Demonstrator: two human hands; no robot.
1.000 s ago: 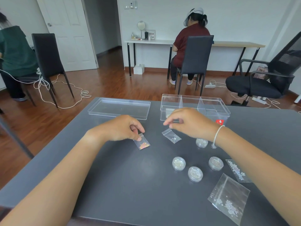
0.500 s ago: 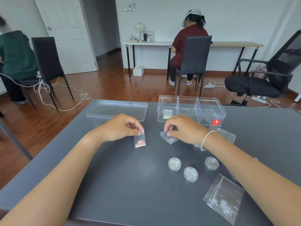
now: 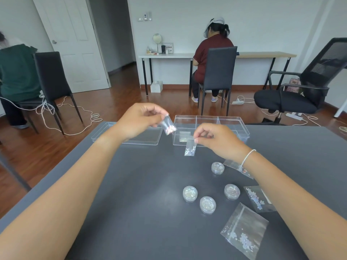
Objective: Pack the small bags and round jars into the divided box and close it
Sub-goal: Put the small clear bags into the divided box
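Note:
My left hand (image 3: 139,119) pinches a small clear bag with pink bits (image 3: 169,125) in the air, just left of the clear divided box (image 3: 206,118). My right hand (image 3: 217,140) holds a second small bag (image 3: 190,148) by its top edge, hanging in front of the box. One small bag (image 3: 183,137) lies inside the box's near left compartment. Several round jars lie on the dark table, among them one (image 3: 217,167) below my right wrist, one (image 3: 190,193) nearer me and one (image 3: 207,204) nearest. Larger clear bags (image 3: 244,232), (image 3: 256,198) lie at the right.
The box's clear lid (image 3: 105,130) lies flat to the left of the box. Another bag (image 3: 234,166) is partly under my right wrist. Beyond the table are chairs, floor cables and two seated people facing away.
Both hands have lifted their small bags off the table and moved them up toward the box. The camera view has tilted slightly.

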